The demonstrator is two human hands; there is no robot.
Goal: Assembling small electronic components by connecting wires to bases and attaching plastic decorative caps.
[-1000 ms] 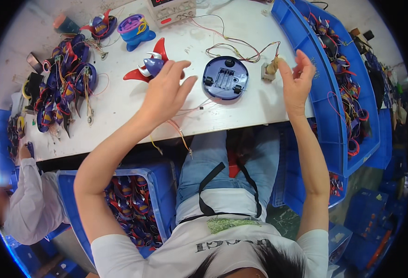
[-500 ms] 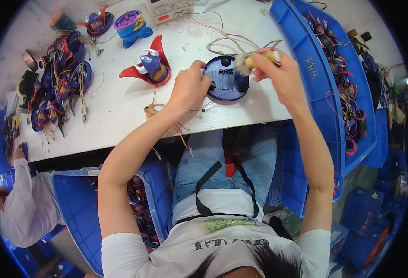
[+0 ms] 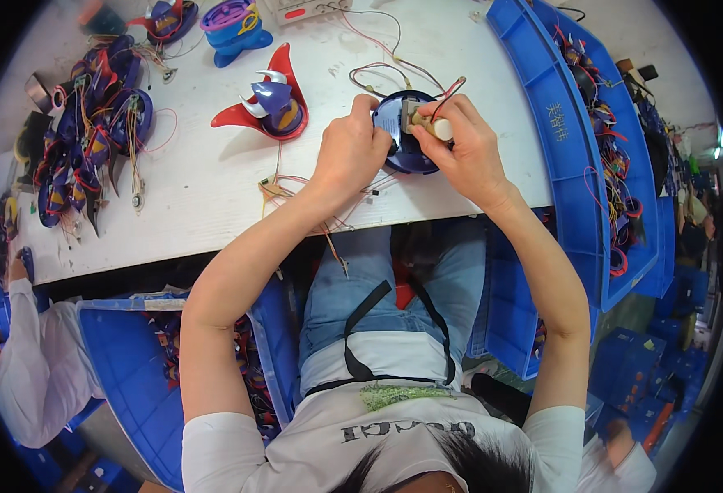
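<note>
A round dark blue base (image 3: 413, 160) lies on the white table with its ribbed compartment side up. My left hand (image 3: 351, 146) is closed on its left edge, fingers and thumb at the rim. Between the fingertips of my right hand (image 3: 470, 156) is a pale wired block (image 3: 415, 117) with a cream round end. It touches the compartment in the base; the exact contact is hidden behind the block and fingers. Left of my hands stands a purple toy head (image 3: 277, 107) with white horns and a red collar. Wires run from it to a small board (image 3: 275, 191) beside my left forearm.
At the back is a bench power supply (image 3: 308, 10) with wires running toward the block. A blue and purple toy part (image 3: 234, 33) stands nearby. Several toy assemblies (image 3: 90, 135) are heaped left. A blue crate (image 3: 554, 107) borders the table's right side. Another person's sleeve (image 3: 25, 353) shows lower left.
My right hand has moved left and slightly down, bringing the wired block from the base's right side onto its compartment. My left hand stays on the rim.
</note>
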